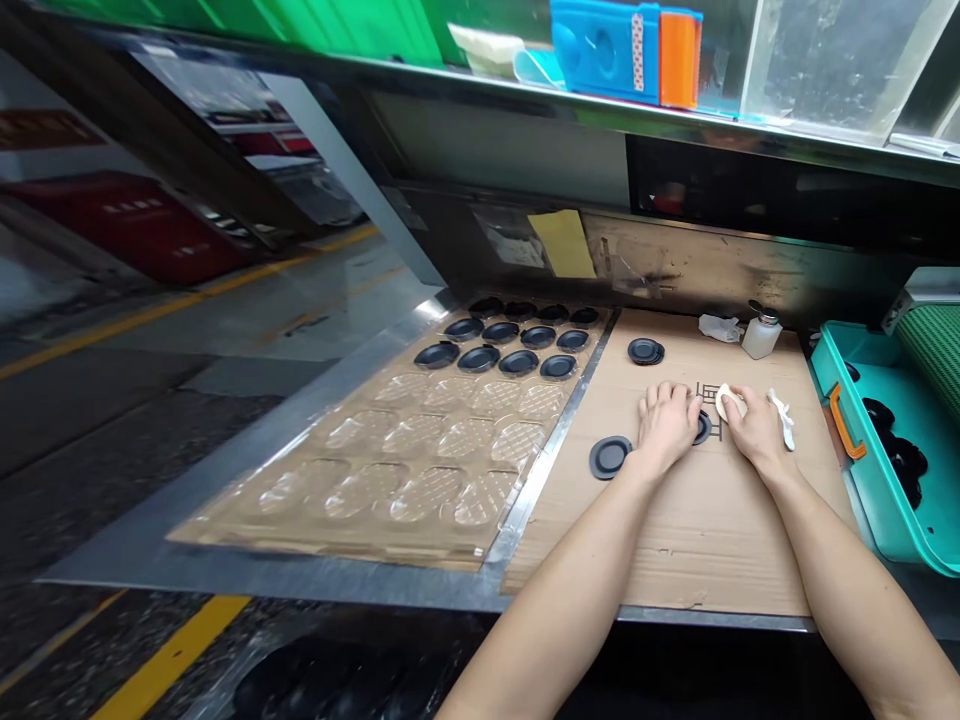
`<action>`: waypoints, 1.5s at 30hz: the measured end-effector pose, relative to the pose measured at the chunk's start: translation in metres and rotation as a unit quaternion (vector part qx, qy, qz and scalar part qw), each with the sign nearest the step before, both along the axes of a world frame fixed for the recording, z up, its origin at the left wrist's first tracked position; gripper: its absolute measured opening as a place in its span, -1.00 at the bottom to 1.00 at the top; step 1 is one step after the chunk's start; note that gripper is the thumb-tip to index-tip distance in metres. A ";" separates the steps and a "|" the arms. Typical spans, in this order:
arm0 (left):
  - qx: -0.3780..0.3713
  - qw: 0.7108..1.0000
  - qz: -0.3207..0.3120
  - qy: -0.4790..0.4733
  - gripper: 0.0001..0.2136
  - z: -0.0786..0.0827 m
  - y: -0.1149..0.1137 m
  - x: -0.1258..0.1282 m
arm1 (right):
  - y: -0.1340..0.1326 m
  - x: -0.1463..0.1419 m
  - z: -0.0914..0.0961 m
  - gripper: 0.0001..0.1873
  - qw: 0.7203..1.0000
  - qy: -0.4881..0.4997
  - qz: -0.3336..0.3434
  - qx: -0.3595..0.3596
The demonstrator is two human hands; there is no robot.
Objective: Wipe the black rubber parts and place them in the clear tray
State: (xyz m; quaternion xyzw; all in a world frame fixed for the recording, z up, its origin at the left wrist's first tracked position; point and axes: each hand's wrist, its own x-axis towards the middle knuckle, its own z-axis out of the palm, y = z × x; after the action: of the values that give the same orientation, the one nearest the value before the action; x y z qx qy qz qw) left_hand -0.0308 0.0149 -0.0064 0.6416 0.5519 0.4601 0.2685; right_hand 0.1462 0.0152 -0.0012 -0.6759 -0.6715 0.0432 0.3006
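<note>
A black round rubber disc (702, 428) lies on the cardboard work surface (675, 540), mostly hidden under my hands. My left hand (666, 426) grips its left edge. My right hand (756, 430) pinches a cream-coloured pad or sponge (726, 402) against the disc's right side. Another black disc (609, 457) lies left of my left hand, and a small stack of discs (646, 351) sits beyond it. A crumpled white cloth (782, 420) lies just right of my right hand.
A clear plastic tray (435, 450) with moulded cavities lies left of the cardboard, with rows of black discs (478, 358) at its far end. A teal bin (877, 450) holding black discs stands at right. A white pump bottle (763, 335) stands at the back.
</note>
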 end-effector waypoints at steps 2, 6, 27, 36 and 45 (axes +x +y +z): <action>-0.005 0.999 -0.036 0.016 -0.72 0.003 -0.005 -0.003 | -0.001 0.000 0.000 -0.65 1.000 0.001 0.003 0.005; -0.026 0.986 -0.109 0.121 -0.60 0.020 -0.022 -0.001 | 0.000 0.002 0.000 -0.65 1.000 0.007 0.004 0.002; -0.114 0.942 -0.136 0.286 -0.35 0.035 -0.059 -0.103 | -0.004 -0.007 0.002 -0.62 0.997 -0.037 -0.006 -0.063; -0.105 0.893 -0.177 0.400 -0.32 0.041 -0.035 -0.136 | -0.014 -0.022 0.005 -0.66 0.992 -0.062 0.037 -0.107; 0.164 0.872 -0.282 0.365 -0.58 0.165 -0.004 0.105 | -0.011 -0.026 -0.003 -0.69 0.995 -0.027 0.046 -0.084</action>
State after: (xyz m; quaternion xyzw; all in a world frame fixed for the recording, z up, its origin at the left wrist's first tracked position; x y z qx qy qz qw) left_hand 0.0743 0.0106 0.1585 0.9273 0.3225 0.1816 0.0567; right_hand 0.1206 0.0046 -0.0040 -0.6682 -0.7037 0.0947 0.2221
